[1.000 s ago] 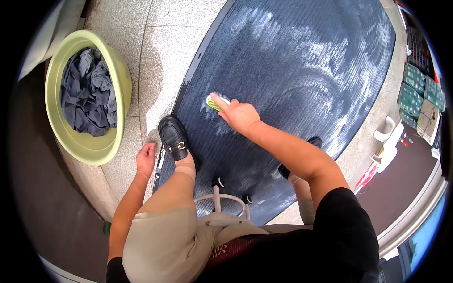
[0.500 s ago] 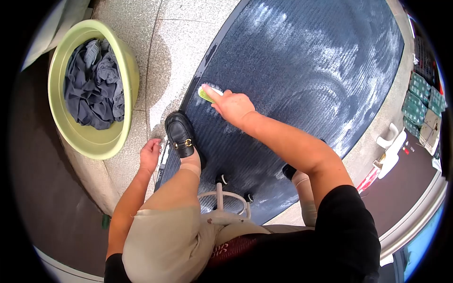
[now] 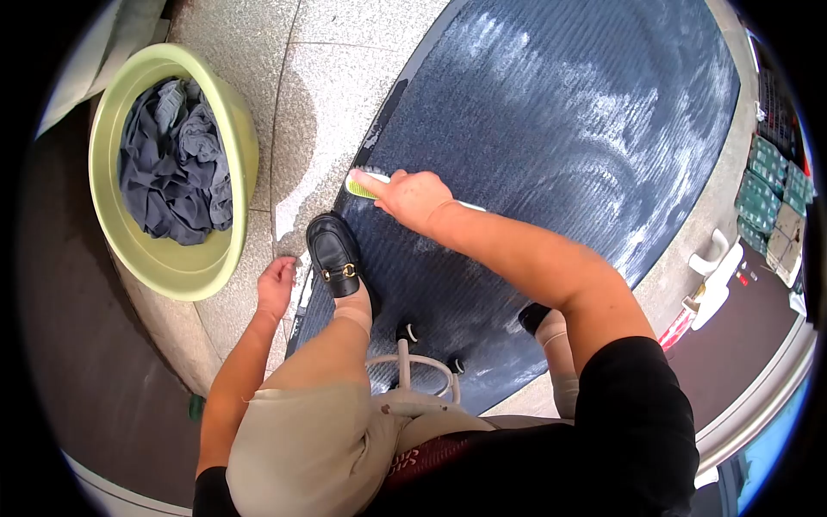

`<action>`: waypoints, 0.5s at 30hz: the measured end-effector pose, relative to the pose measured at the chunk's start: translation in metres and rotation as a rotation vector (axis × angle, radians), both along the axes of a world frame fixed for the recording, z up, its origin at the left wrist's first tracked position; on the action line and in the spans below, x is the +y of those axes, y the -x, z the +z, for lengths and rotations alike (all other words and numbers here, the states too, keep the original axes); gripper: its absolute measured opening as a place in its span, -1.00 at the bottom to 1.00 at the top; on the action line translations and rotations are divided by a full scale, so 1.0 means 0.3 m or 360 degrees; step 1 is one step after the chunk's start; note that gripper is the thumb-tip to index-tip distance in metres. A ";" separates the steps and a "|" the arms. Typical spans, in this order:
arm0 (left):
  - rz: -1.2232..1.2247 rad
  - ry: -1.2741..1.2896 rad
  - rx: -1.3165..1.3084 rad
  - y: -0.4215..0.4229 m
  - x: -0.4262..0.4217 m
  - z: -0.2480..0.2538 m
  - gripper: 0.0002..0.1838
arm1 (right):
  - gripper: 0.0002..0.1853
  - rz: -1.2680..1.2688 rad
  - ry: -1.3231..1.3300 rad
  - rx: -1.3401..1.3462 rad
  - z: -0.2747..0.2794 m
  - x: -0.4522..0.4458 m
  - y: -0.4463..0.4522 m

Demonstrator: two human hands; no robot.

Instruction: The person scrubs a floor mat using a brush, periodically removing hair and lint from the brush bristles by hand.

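Observation:
My right hand is closed around a green and white scrub brush. The brush lies bristles outward on a dark ribbed mat, close to its left edge, with the thumb stretched along its back. Whitish foam streaks cover much of the mat. My left hand hangs beside my left leg over the stone paving, fingers curled in and nothing visible in them. Nearest to it is the black loafer on my left foot, which rests on the mat's edge.
A yellow-green basin with dark grey cloth inside stands at the left. A wheeled stool is under me. Green packages and a white-handled object lie at the right. Dark brown surfaces flank the paving.
My right hand has moved the brush slightly left and down, to the mat's edge, and more of its handle shows behind the hand. My left hand stays nearly in place.

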State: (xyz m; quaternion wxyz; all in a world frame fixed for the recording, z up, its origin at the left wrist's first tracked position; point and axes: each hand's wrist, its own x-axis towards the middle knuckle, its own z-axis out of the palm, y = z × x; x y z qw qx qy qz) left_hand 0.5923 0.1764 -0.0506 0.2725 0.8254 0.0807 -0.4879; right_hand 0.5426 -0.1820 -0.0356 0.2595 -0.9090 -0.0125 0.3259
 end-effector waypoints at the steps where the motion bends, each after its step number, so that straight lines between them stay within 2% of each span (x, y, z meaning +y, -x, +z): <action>1: -0.0040 -0.0025 0.0010 -0.001 0.001 0.003 -0.78 | -0.37 0.0104 0.0045 -0.0054 -0.008 -0.075 -0.051; 2: -0.0044 -0.0038 0.0023 -0.001 0.009 0.007 -0.78 | -0.40 -0.0012 0.0146 -0.0084 0.009 -0.159 -0.116; 4: -0.0024 -0.0010 -0.0004 0.000 0.012 0.005 -0.78 | -0.44 -0.0634 0.0472 -0.0395 -0.097 -0.380 -0.243; 5: -0.0018 -0.0008 -0.0007 0.007 0.024 -0.002 -0.78 | -0.44 -0.0915 0.0616 -0.0382 -0.089 -0.504 -0.313; 7: 0.0105 0.0144 -0.0256 0.013 0.046 -0.033 -0.79 | -0.27 -0.1370 0.0579 -0.0153 -0.017 -0.617 -0.380; 9: 0.0116 0.0127 -0.0247 -0.010 0.003 -0.011 -0.79 | -0.42 -0.1294 0.0713 -0.0395 -0.093 -0.551 -0.326; 13: 0.0121 0.0210 -0.0200 -0.048 -0.134 -0.018 -0.78 | -0.32 -0.0690 0.0267 -0.0043 -0.018 -0.260 -0.065; 15: 0.0099 0.0257 -0.0199 -0.051 -0.170 -0.031 -0.79 | -0.32 -0.0315 0.0247 -0.0021 -0.005 -0.245 0.018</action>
